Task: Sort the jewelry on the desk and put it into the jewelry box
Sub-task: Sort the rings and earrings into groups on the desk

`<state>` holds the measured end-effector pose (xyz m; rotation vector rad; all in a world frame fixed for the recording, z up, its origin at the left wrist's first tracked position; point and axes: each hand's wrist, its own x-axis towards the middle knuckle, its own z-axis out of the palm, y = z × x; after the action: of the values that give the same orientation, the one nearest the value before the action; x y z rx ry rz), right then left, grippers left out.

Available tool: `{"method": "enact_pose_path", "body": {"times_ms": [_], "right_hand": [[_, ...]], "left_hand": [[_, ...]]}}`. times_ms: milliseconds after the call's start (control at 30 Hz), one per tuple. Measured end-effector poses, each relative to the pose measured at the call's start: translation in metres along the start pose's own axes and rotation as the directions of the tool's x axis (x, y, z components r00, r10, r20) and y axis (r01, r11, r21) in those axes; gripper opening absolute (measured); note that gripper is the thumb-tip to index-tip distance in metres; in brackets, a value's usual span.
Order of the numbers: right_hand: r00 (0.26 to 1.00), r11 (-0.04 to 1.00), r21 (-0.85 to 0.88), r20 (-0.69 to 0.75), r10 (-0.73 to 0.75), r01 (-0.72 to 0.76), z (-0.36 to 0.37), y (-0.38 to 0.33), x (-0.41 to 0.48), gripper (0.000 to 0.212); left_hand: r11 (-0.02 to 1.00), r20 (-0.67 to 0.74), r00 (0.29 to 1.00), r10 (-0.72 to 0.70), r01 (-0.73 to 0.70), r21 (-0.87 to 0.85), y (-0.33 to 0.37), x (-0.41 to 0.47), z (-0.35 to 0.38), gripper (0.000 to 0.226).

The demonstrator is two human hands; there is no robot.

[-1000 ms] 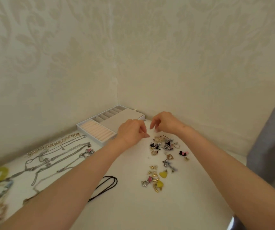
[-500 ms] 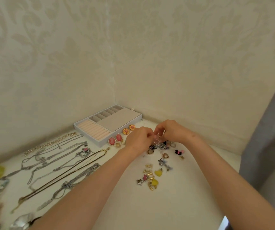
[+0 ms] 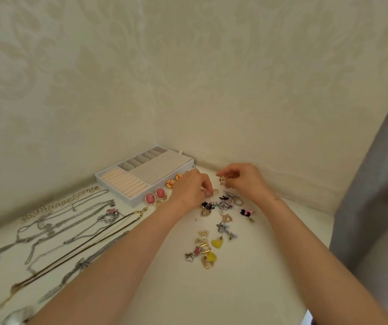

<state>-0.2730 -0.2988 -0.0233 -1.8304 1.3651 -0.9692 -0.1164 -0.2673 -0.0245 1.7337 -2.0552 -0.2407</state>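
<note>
Fingers (image 3: 226,172) of right hand (image 3: 244,181) pinch small gold earring (image 3: 222,179); left hand (image 3: 189,192) nips second gold piece (image 3: 215,191) over earring pile (image 3: 221,205), mid-frame. Check they match, lift clear of tangles, then to jewelry box (image 3: 112,190), centre-left

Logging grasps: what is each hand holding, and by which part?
Left hand pinches a small gold piece, right hand a second gold piece; gripped part too small to tell.

White desk (image 3: 258,266), jewelry box (image 3: 162,168), necklaces (image 3: 107,215), earrings (image 3: 222,205)
</note>
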Motion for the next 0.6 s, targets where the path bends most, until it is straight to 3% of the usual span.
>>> {"method": "enact_pose_path", "body": {"times_ms": [133,300,400,600], "right_hand": [[1.0,0.996,0.081,-0.011,-0.024,0.025,-0.001,-0.002,-0.001,0.023],[0.997,0.996,0.04,0.021,-0.08,0.079,0.006,-0.014,-0.008,0.029],[0.981,0.989,0.05,0.13,-0.141,0.136,0.018,-0.029,-0.014,0.033],[0.892,0.909,-0.218,0.369,-0.261,0.356,0.051,-0.051,-0.022,0.029]], "left_hand": [[0.999,-0.062,0.997,-0.04,0.038,-0.021,-0.001,-0.001,-0.012,0.005],[0.996,-0.116,0.991,-0.066,0.073,0.059,-0.012,-0.025,-0.037,0.005],[0.992,-0.077,0.995,-0.067,0.075,0.103,-0.022,-0.05,-0.042,0.003],[0.971,-0.066,0.99,-0.128,0.139,0.197,-0.037,-0.082,-0.048,0.005]]}}
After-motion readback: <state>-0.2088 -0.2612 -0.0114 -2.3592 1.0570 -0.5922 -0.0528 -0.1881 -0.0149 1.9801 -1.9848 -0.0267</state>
